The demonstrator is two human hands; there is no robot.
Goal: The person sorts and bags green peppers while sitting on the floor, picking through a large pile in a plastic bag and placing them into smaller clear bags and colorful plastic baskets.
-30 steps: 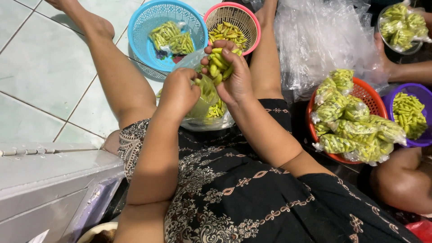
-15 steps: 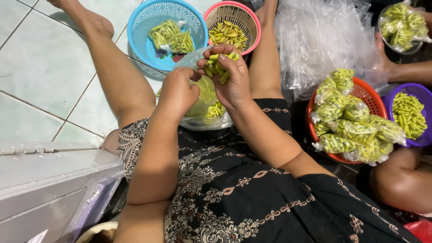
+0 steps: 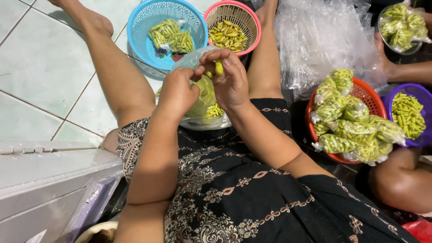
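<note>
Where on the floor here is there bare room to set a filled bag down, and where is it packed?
Bare tile lies left of the person's left leg, up to the white box. Ahead of the hands, the blue basket and pink basket stand side by side. To the right, the heap of plastic bags, red basket and purple basket fill the floor.

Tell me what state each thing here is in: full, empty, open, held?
Left hand: gripping the clear bag.
Right hand: pinching green chillies at the bag's mouth.
Clear bag: open, partly filled with chillies.
Blue basket: holds a few filled packets.
Pink basket: loose chillies, partly full.
Orange basket: heaped with filled packets.
Purple basket: loose chillies inside.
Plastic bag pile: empty, crumpled.
</note>
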